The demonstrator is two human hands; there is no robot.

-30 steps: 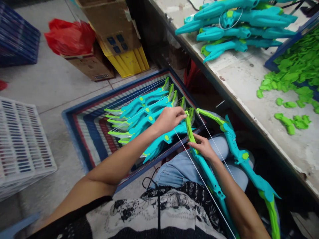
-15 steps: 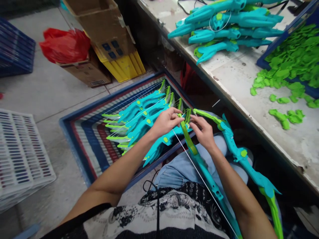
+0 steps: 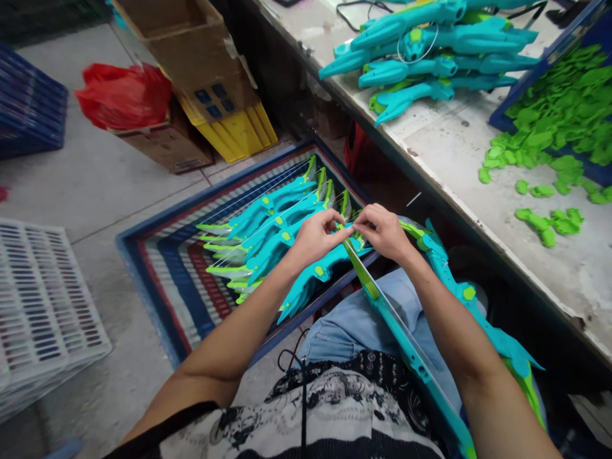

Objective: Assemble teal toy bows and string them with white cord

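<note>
A teal and green toy bow (image 3: 382, 312) lies slanted across my lap, its green tip pointing up and away from me. My left hand (image 3: 318, 237) and my right hand (image 3: 385, 231) meet at that tip, fingers pinched on the tip and the white string (image 3: 406, 341) running along the bow. A second toy bow (image 3: 459, 299) rests on my right thigh, partly hidden by my right arm.
A blue crate (image 3: 157, 255) on the floor holds several finished bows (image 3: 272, 236). The workbench (image 3: 459, 153) on the right carries teal bow bodies (image 3: 430, 57) and loose green parts (image 3: 549, 140). Cardboard boxes (image 3: 191, 57), a red bag (image 3: 124, 89) and a white crate (image 3: 38, 299) stand on the floor.
My right hand has slid from the bow's limb up to its green tip and now meets my left hand there. The bow has swung nearer my body and the string lies closer along it.
</note>
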